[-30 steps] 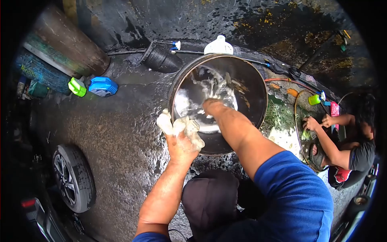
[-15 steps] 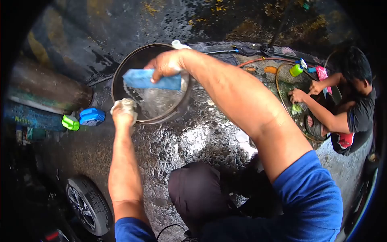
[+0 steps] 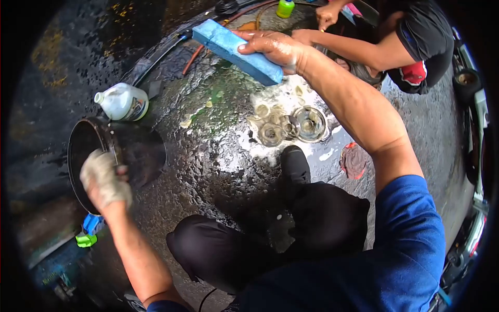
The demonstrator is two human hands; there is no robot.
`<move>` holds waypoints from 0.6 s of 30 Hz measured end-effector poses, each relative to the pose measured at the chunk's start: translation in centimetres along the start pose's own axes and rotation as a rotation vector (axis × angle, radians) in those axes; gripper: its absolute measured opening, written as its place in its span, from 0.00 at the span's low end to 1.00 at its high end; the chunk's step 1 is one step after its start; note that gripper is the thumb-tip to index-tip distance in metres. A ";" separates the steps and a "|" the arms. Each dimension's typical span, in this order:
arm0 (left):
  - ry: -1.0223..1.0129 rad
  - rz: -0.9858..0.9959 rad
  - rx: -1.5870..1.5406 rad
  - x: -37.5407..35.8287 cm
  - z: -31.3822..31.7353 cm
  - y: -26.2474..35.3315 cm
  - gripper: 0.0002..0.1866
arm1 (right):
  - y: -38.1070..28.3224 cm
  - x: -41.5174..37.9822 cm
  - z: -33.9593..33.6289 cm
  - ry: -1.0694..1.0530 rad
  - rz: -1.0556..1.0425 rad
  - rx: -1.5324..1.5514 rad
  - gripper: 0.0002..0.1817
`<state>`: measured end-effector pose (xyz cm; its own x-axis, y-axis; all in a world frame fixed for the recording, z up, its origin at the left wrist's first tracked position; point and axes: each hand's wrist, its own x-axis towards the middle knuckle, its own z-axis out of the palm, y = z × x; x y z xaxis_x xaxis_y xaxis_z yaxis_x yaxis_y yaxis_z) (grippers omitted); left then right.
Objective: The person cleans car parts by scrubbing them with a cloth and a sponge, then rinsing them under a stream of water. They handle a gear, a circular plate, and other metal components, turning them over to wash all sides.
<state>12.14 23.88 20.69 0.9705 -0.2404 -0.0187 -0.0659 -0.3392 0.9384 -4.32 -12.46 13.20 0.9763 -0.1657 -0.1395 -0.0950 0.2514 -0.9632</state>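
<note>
My right hand (image 3: 273,47) grips a light blue sponge block (image 3: 236,52), held up over the wet ground with the thumb on top. Whitish, glove-like fabric covers much of my left hand (image 3: 106,182), which is smeared by motion. That hand overlaps the rim of a dark round tub (image 3: 143,156) at the left. Below the sponge, several round, shiny parts (image 3: 311,124) lie in a pale, wet patch on the ground.
A translucent jug (image 3: 122,102) stands beyond the tub. Blue (image 3: 92,224) and green containers (image 3: 86,240) sit beside it. At upper right, a co-worker (image 3: 423,36) crouches near a yellow-green bottle (image 3: 285,9). A reddish cloth-like thing (image 3: 353,161) lies right of my foot.
The view has swung right. My right hand has lifted the sponge out from over the tub and carried it right. My left hand stays by the tub, now blurred.
</note>
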 end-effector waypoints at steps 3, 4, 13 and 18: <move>-0.701 -0.235 -0.510 -2.7 12.2 -6.0 0.16 | 0.6 -2.1 1.6 0.182 -0.139 -0.555 0.32; -0.822 -0.240 -0.335 -4.0 16.8 -7.0 0.16 | 1.3 -2.6 2.6 0.213 -0.268 -0.762 0.31; -0.692 -0.856 -0.723 -15.4 30.9 -7.9 0.11 | 12.9 -13.8 1.7 0.546 -0.436 -0.870 0.21; -0.800 -0.776 -0.794 -14.0 31.0 -8.1 0.14 | 13.3 -15.0 1.6 0.595 -0.469 -0.836 0.23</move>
<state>-8.14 1.85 2.66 0.2808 -0.7764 -0.5642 0.8414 -0.0837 0.5339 -19.91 -5.11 2.80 0.7231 -0.5601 0.4043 -0.0623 -0.6357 -0.7694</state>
